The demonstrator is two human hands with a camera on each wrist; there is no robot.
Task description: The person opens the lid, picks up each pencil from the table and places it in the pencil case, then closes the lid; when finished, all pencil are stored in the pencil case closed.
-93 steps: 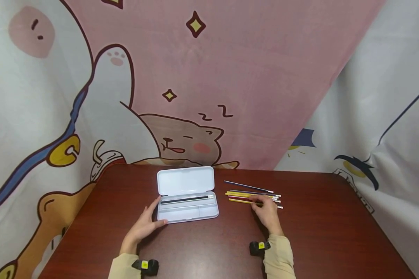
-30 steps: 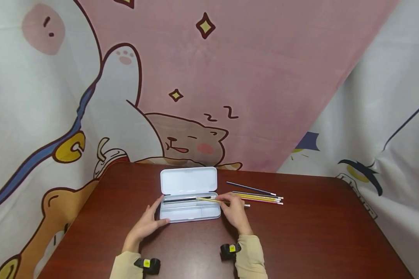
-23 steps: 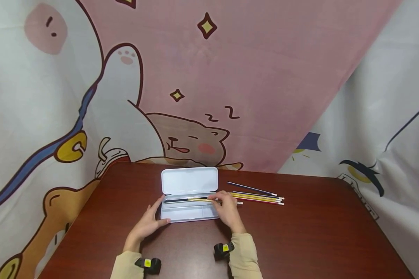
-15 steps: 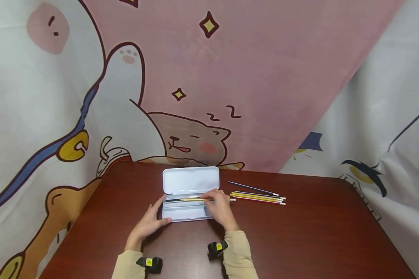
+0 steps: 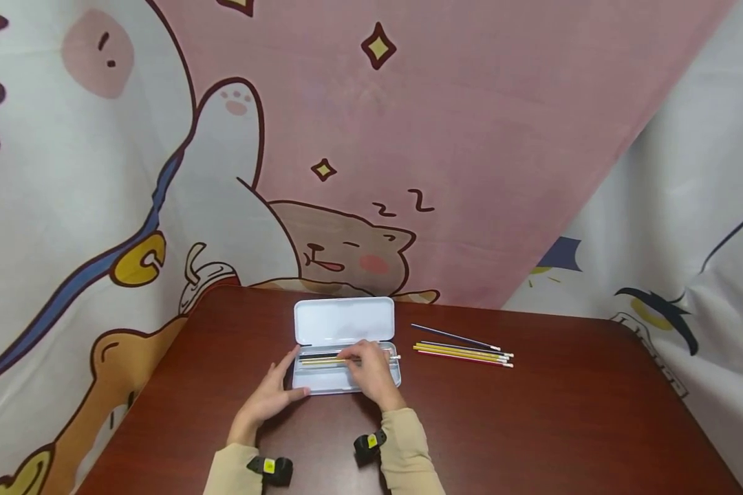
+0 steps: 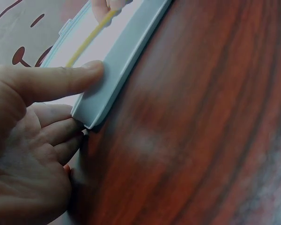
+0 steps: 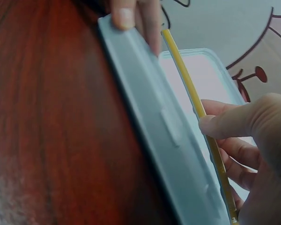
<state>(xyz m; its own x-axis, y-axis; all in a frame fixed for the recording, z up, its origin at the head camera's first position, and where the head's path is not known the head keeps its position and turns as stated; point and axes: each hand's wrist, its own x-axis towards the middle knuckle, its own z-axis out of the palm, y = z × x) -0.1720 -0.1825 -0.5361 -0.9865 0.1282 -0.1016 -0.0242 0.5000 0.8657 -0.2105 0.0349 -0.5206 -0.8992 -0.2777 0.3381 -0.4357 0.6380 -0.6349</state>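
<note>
A white pencil case [image 5: 345,322] lies open on the table, its lid raised at the back. My left hand [image 5: 269,399] holds its left end, the thumb on the front rim and the fingers along the side, as the left wrist view shows. My right hand [image 5: 371,375] pinches a yellow pencil [image 7: 192,91] between thumb and fingers. That pencil is over the case's rear compartment, lengthwise, its white eraser end extending over the right rim. Behind it a dark pencil [image 5: 309,356] lies in the case, partly hidden by my right hand.
Right of the case, several pencils lie on the brown table [image 5: 532,412]: a blue pencil [image 5: 455,336] set apart at the back, then yellow pencils [image 5: 458,350] and a red pencil [image 5: 464,358] close together. A cartoon-print cloth [image 5: 470,172] hangs behind the table.
My right hand has taken a yellow pencil from the group on the right and carried it left over the case, turning it parallel to the compartment. My left hand stays at the case's left end.
</note>
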